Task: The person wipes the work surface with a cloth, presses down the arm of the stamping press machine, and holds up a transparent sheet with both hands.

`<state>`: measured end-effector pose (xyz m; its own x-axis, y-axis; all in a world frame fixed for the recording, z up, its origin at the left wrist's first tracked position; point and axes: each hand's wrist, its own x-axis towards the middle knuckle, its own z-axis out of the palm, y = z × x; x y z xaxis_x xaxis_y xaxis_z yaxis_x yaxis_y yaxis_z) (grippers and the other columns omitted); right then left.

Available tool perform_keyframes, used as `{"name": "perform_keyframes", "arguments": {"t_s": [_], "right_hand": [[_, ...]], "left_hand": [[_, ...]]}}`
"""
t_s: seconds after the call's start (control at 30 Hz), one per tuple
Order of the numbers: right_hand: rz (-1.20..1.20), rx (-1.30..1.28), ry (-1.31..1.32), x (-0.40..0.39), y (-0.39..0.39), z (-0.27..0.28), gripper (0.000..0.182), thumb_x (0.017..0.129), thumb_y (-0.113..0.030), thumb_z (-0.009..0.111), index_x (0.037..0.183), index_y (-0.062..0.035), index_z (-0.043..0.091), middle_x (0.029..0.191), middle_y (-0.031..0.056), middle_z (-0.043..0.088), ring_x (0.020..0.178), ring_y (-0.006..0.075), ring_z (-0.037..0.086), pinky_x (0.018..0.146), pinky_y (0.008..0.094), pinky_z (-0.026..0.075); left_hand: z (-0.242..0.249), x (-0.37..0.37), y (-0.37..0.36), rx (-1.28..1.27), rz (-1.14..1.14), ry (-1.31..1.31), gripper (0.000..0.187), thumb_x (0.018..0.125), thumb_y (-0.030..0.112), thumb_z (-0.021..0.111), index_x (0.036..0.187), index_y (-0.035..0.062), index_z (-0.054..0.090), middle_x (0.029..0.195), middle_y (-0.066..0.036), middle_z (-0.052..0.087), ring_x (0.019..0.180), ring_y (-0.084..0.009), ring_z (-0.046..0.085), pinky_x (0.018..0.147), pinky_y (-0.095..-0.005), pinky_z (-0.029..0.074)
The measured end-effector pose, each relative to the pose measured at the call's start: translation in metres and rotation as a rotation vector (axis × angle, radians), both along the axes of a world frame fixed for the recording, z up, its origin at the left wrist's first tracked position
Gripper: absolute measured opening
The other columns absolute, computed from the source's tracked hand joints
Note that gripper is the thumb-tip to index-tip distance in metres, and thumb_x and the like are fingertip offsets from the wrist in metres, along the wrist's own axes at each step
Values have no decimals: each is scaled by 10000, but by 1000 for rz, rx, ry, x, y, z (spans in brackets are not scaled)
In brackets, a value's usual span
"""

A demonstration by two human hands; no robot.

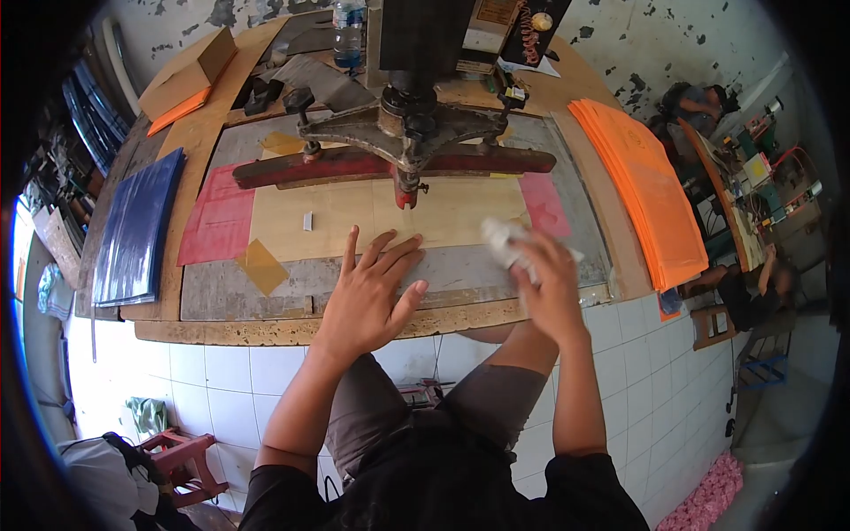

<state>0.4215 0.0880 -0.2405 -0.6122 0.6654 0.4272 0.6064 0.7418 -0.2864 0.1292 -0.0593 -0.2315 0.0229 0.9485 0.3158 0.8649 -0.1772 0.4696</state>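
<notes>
My left hand (367,296) lies with fingers spread on the near edge of a pale yellow sheet (328,203). In my right hand (553,288) is a crumpled white cloth (503,241), at the sheet's near right part. The sheet sits on a grey metal plate (354,296), with pink pieces (217,217) at its two ends. A small whitish strip (308,221) is on its left part. A square of brown tape (263,267) overlaps the near left edge. Above the sheet's far side hangs a press head with a red bar (345,165), just beyond my fingertips.
Dark blue plastic sheets (137,234) lie at the left; a stack of orange sheets (642,190) lies at the right. A cardboard box (188,75) and a water bottle (348,34) stand at the back. Other people (753,288) sit by a bench at the far right.
</notes>
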Motion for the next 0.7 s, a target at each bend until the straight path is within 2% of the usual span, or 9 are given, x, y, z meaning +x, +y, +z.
{"name": "perform_keyframes", "arguments": {"t_s": [0.03, 0.13, 0.2, 0.27, 0.3, 0.37, 0.47, 0.53, 0.7], "right_hand": [[-144, 46, -5, 4, 8, -2, 415, 1051, -221, 747, 1462, -174, 716, 1569, 119, 620, 1440, 352, 585, 1231, 583, 417], [-212, 178, -49, -24, 2, -11, 412, 1048, -210, 749, 1454, -146, 712, 1562, 130, 621, 1422, 358, 593, 1231, 581, 418], [128, 92, 20, -50, -19, -2, 412, 1026, -171, 753, 1433, -129, 712, 1559, 135, 617, 1425, 389, 582, 1234, 577, 414], [487, -78, 38, -66, -33, 6, 389, 1006, -147, 759, 1393, -122, 728, 1561, 137, 613, 1427, 404, 576, 1237, 578, 412], [474, -121, 32, -68, -27, 10, 374, 994, -136, 762, 1367, -119, 736, 1553, 134, 617, 1427, 404, 573, 1239, 578, 412], [443, -207, 19, -69, -9, 17, 344, 971, -115, 766, 1315, -112, 752, 1536, 130, 623, 1427, 406, 568, 1243, 580, 411], [184, 20, 50, -87, -13, 7, 309, 951, -111, 774, 1260, -101, 762, 1516, 127, 624, 1418, 404, 566, 1242, 588, 412], [326, -25, 39, -90, -33, 13, 353, 955, -115, 784, 1306, -98, 760, 1527, 130, 604, 1406, 423, 564, 1243, 593, 414], [465, -286, 58, -66, -9, 15, 285, 950, -224, 850, 1218, -139, 804, 1508, 88, 631, 1421, 382, 567, 1272, 571, 400]], "left_hand": [[-1, 0, 0, -8, 5, -6, 586, 1139, 411, 457, 1576, 46, 594, 1615, -108, 637, 1600, -378, 445, 1402, -625, 78], [-2, 0, 2, -2, 12, -49, 684, 1165, 468, 412, 1693, 34, 431, 1597, -118, 654, 1607, -378, 437, 1403, -617, 56], [-1, 1, 1, 25, 5, -111, 759, 1177, 509, 383, 1752, 19, 310, 1586, -134, 663, 1612, -375, 434, 1403, -612, 40], [-1, -2, 1, 14, -5, -123, 805, 1171, 499, 433, 1774, 8, 229, 1591, -160, 648, 1593, -360, 452, 1400, -620, 56], [-1, -4, 1, 7, -8, -128, 835, 1168, 495, 458, 1785, 3, 188, 1593, -173, 641, 1584, -352, 462, 1398, -624, 64], [-3, -5, 0, 4, 3, -141, 831, 1171, 500, 450, 1784, 0, 195, 1579, -192, 646, 1580, -353, 468, 1398, -621, 57], [-7, -4, 2, 15, 8, -162, 828, 1173, 503, 443, 1783, -1, 198, 1552, -202, 663, 1577, -355, 472, 1396, -618, 51], [-7, -6, 2, 18, 6, -195, 821, 1174, 502, 441, 1783, 2, 207, 1535, -204, 675, 1573, -358, 477, 1394, -621, 49], [-1, -6, 0, -14, 14, -184, 783, 1175, 489, 448, 1767, 10, 268, 1501, -186, 697, 1544, -367, 509, 1387, -637, 58]]}}
